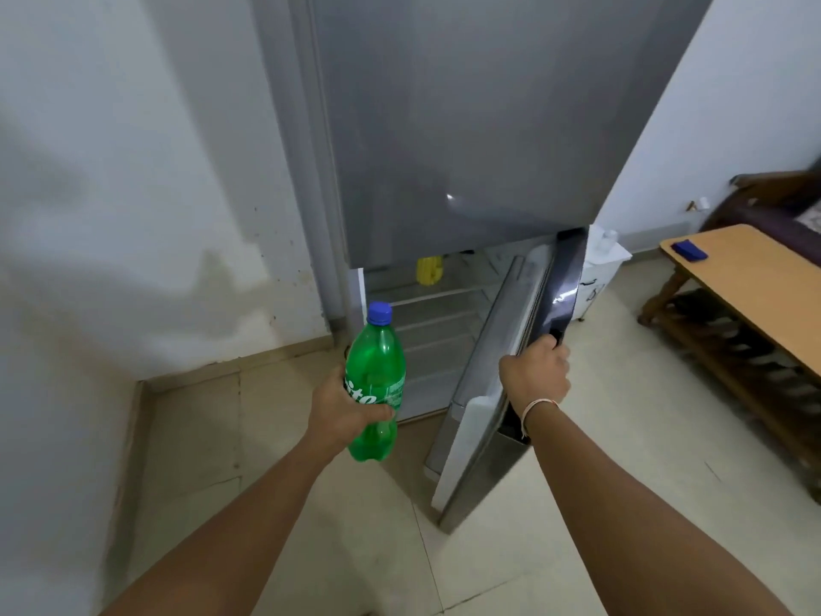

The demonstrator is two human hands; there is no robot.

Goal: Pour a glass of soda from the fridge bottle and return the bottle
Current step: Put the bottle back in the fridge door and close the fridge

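Left hand (340, 409) grips the bottle (375, 384) around its middle, over the label; fingers curled round the front, thumb side hidden behind. Bottle is green plastic with a blue cap (379, 312), cap on, held roughly upright with a slight tilt, in the air in front of the open lower fridge compartment, off to its left edge. Not touching any shelf

Right hand (535, 371) is closed on the edge of the lower door (502, 371), fingers wrapped round the outer edge near the dark handle recess. Thin band on that wrist. Door stands swung out to the right, inner white liner and door bin facing left

Fridge (462, 126): grey, upper door shut. Lower compartment open, white wire-edged shelves (428, 300) stacked inside, mostly bare. Something yellow (429, 269) sits on the top shelf at the back; can't tell what it is

Left of the fridge a white wall (111, 171) with stained patches near the bottom. Floor (577, 504) is pale tile

Right side: wooden table (746, 282) with a slatted lower shelf, a small blue object (689, 250) lying on its top near the far end. Behind the fridge door a small white cabinet (599, 277), partly hidden. Dark sofa or bed (782, 206) at the far right edge, blurred

No glass in view
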